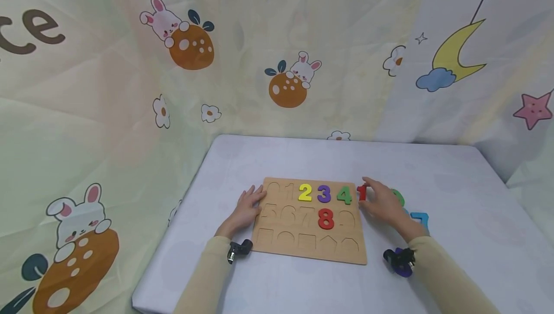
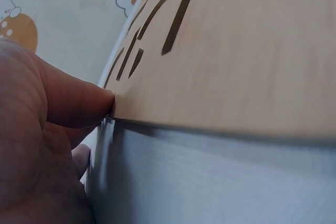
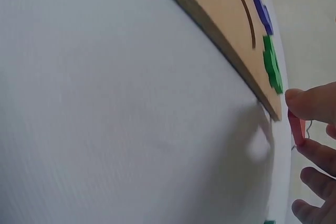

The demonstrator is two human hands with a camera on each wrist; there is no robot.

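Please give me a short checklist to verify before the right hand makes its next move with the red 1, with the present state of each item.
1. Right hand holds the red 1: ok, pinched between fingertips.
2. Left hand steadies the wooden board: ok, a fingertip presses its left edge.
3. Slot for the 1 is free: ok, the cutout left of the yellow 2 looks empty.
4. Red 1 is clear of the board: ok, just off its right corner.
5. Red 1 is turned the right way: cannot tell, mostly hidden.

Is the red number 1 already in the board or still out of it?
Out: the right hand pinches the red 1 beside the board.
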